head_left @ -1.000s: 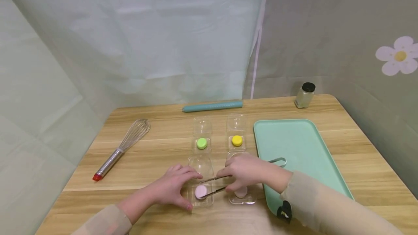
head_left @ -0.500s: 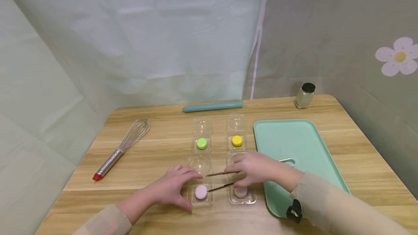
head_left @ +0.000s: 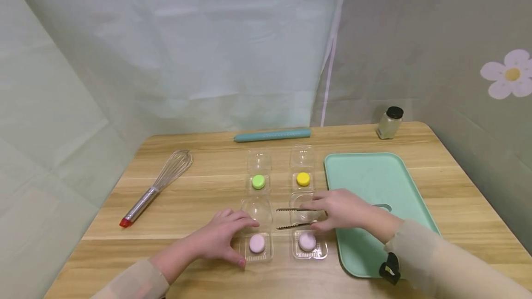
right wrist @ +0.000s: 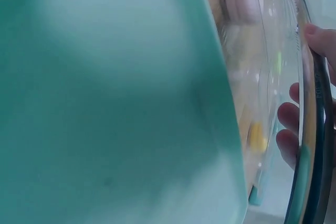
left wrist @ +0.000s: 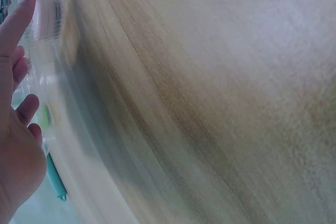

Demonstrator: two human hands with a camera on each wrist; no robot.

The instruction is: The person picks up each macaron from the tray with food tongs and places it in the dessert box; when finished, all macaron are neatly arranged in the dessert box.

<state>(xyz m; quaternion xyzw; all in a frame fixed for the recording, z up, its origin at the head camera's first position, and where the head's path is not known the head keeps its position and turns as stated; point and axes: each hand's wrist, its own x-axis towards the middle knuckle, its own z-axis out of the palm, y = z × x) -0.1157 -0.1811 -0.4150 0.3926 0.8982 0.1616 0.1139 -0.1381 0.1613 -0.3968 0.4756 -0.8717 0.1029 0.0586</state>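
Observation:
My right hand (head_left: 345, 209) holds metal tongs (head_left: 287, 210) between thumb and fingers, their serrated tips spread and nothing between them. The tips hang between two front clear plastic boxes. A pink macaron (head_left: 256, 243) lies in the left front box (head_left: 268, 256); another pink macaron (head_left: 307, 241) lies in the right front box (head_left: 323, 254). My left hand (head_left: 220, 235) rests beside the left front box, thumb and fingers spread around its left side. Behind, a green macaron (head_left: 258, 181) and a yellow macaron (head_left: 303, 179) sit in two more clear boxes with raised lids.
A mint-green tray (head_left: 365, 174) lies on the right, under my right forearm. A whisk (head_left: 166, 176) with a red handle end is at the left. Along the back edge are a teal rod-like roll (head_left: 272, 135) and a glass jar (head_left: 388, 126) with a black lid.
The tongs have drawn away from the left pink macaron, rightward and back, and their tips have spread apart. The right pink macaron now shows fully. My left hand has stayed in place.

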